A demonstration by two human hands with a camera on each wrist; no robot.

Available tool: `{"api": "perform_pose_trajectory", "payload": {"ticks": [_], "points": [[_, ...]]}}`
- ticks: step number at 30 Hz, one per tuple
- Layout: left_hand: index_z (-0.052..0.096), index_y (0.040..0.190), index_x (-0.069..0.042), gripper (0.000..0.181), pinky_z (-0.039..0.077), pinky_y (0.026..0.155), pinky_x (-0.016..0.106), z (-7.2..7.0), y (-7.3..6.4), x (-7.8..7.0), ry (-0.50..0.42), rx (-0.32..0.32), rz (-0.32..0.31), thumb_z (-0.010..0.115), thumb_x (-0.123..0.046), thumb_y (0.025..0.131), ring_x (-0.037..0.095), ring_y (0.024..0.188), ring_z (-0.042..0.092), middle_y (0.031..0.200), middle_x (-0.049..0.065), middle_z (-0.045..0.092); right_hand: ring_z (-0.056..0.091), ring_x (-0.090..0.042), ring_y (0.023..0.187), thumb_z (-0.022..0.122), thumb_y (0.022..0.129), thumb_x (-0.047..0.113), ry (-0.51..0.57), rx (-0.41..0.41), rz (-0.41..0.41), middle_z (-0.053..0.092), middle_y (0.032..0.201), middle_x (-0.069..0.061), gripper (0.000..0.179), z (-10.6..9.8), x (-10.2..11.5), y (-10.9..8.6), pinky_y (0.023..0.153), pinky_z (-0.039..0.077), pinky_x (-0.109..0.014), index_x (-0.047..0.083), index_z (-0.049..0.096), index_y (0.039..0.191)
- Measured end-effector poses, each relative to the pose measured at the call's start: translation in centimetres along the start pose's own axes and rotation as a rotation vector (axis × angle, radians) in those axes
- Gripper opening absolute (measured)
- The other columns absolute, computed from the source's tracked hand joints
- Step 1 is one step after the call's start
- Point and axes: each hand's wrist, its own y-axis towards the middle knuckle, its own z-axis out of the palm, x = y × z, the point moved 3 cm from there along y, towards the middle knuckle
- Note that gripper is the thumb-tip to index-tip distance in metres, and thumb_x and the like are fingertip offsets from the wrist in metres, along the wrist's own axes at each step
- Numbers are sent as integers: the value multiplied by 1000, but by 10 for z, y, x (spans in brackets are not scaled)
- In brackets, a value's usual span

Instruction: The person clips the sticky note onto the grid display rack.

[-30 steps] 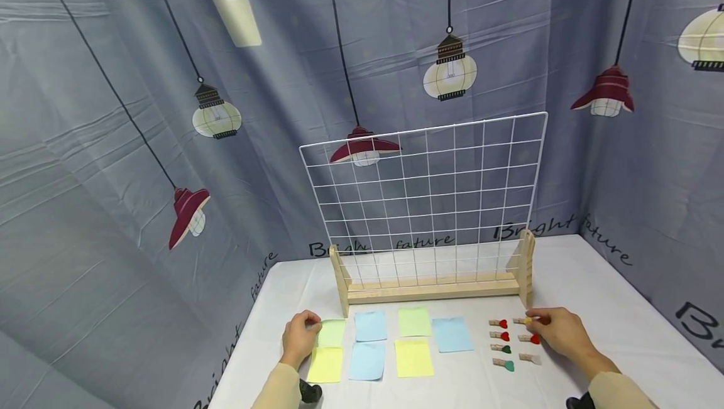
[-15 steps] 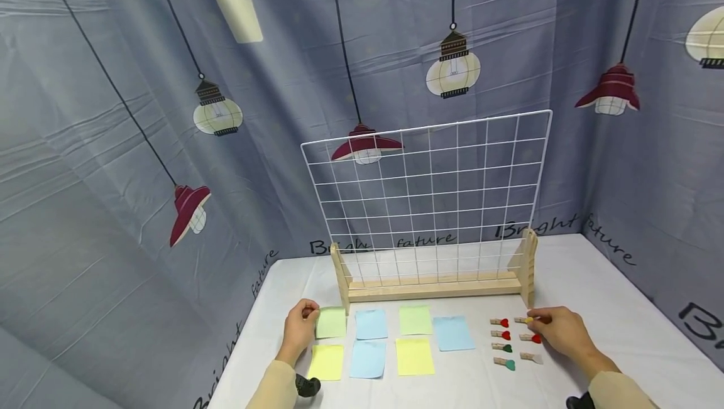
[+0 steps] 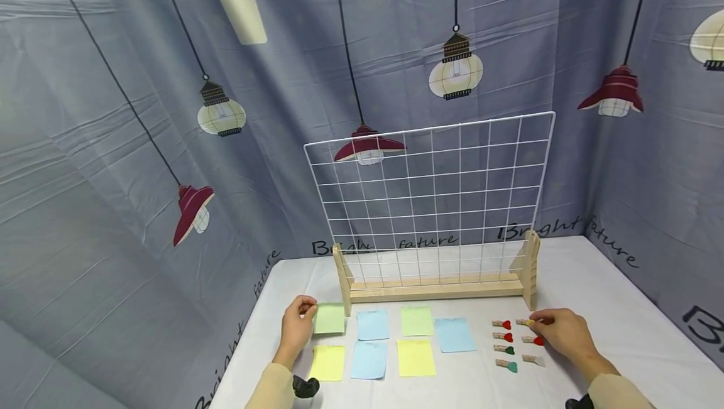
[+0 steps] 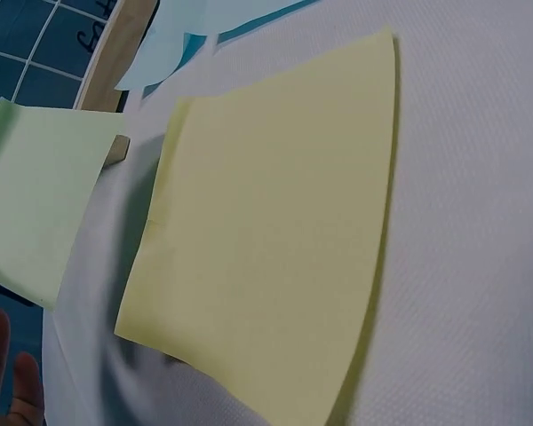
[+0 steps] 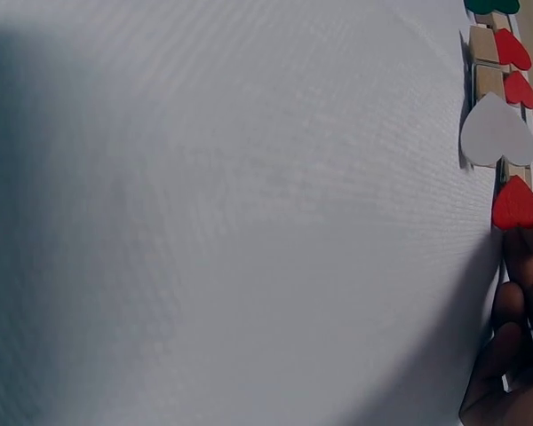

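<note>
My left hand [image 3: 296,327] pinches the left edge of a light green sticky note [image 3: 329,318] at the left of the table. In the left wrist view that green note [image 4: 40,191] stands tilted up off the cloth, with a yellow sticky note [image 4: 266,222] lying in front of it. At the right, my right hand [image 3: 565,333] has thumb and forefinger on a small wooden clothespin with a yellow heart [image 3: 525,322], mostly covered by the fingertips. Beside that hand in the right wrist view are a red-heart clothespin [image 5: 516,204] and a white-heart clothespin [image 5: 497,131].
A white wire grid [image 3: 432,189] stands upright in a wooden base [image 3: 435,289] behind the notes. Blue notes [image 3: 372,325], another green note [image 3: 416,321] and another yellow note [image 3: 416,358] lie mid-table. Several heart clothespins [image 3: 503,337] form two columns near my right hand.
My left hand has lifted the green note and shifted it away from me, widening the gap to the yellow note. The right hand has stayed at the yellow-heart clothespin.
</note>
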Motion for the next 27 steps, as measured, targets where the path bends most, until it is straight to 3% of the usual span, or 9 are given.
{"api": "perform_pose_trajectory", "payload": {"ticks": [4, 10, 16, 21, 27], "points": [[69, 106, -6, 9, 44, 81, 33, -1, 0, -3, -15, -18, 8, 69, -6, 97, 16, 90, 63, 92, 5, 74, 60, -26, 82, 75, 89, 16, 22, -6, 7, 73, 86, -11, 23, -1, -1, -1, 78, 48, -50, -2, 76, 103], [70, 102, -9, 7, 44, 80, 32, -1, -1, -7, -36, -36, -17, 72, -8, 95, 16, 89, 62, 90, 3, 74, 62, -27, 85, 75, 90, 15, 60, 14, 49, 74, 86, -11, 22, -2, -1, 0, 81, 49, -53, -3, 76, 102], [71, 99, -10, 5, 44, 81, 34, 0, -1, -17, -57, -43, 25, 74, -10, 94, 18, 90, 63, 89, 5, 75, 62, -31, 91, 74, 92, 17, 118, 31, 90, 74, 94, -17, 26, -5, 0, 1, 83, 51, -53, -5, 74, 106], [71, 98, -11, 5, 43, 81, 34, 0, -1, -21, -57, -42, 43, 74, -11, 94, 18, 89, 64, 88, 4, 75, 60, -42, 102, 76, 91, 20, 138, 11, 119, 73, 106, -24, 30, -7, -7, -1, 89, 47, -60, -5, 74, 108], [72, 100, -11, 6, 43, 80, 34, -1, -3, -25, -60, -36, 39, 74, -13, 95, 17, 90, 63, 89, 2, 76, 58, -48, 109, 76, 91, 21, 162, 13, 142, 71, 114, -28, 32, -8, -14, -3, 92, 44, -64, -4, 74, 111]]}}
